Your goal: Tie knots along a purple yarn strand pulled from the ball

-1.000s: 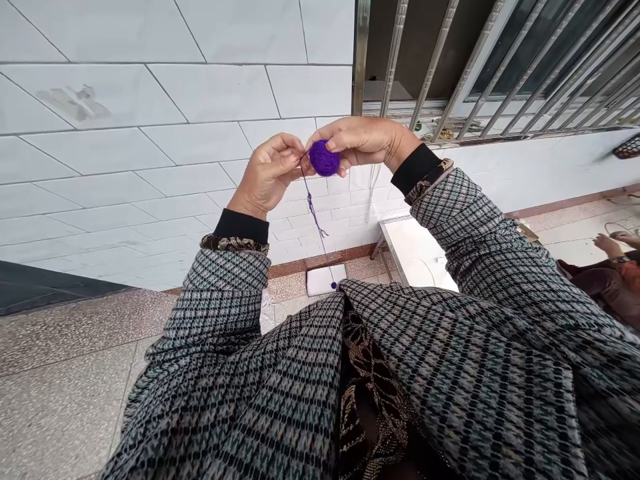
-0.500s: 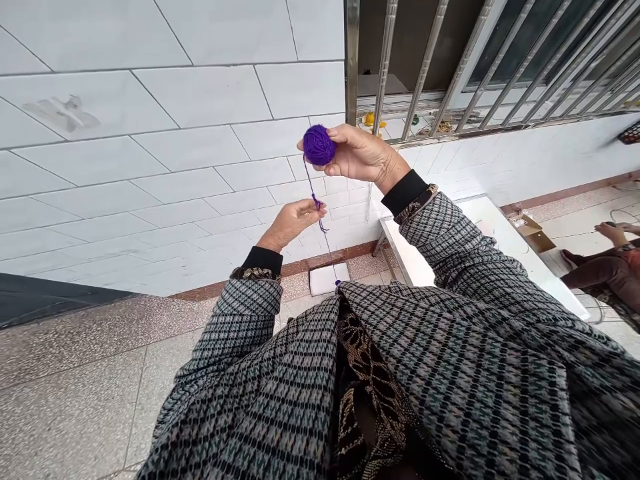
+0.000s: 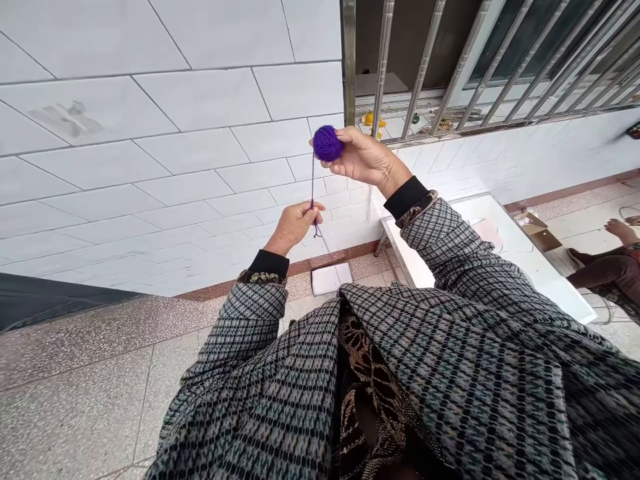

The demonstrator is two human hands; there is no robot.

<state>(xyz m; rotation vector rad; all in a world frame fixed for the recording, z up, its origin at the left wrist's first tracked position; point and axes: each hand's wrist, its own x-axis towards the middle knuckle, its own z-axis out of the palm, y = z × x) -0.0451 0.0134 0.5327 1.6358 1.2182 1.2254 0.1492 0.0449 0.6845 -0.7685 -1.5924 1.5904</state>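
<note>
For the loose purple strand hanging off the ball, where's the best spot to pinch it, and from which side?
Probably on the taut stretch of the purple strand, between the yarn ball in the right hand and the left hand pinching it below. It runs straight and nearly vertical there, clear of the wall, so fingertips coming from the side would close across it. Below the left hand it hangs slack and kinked.
</note>
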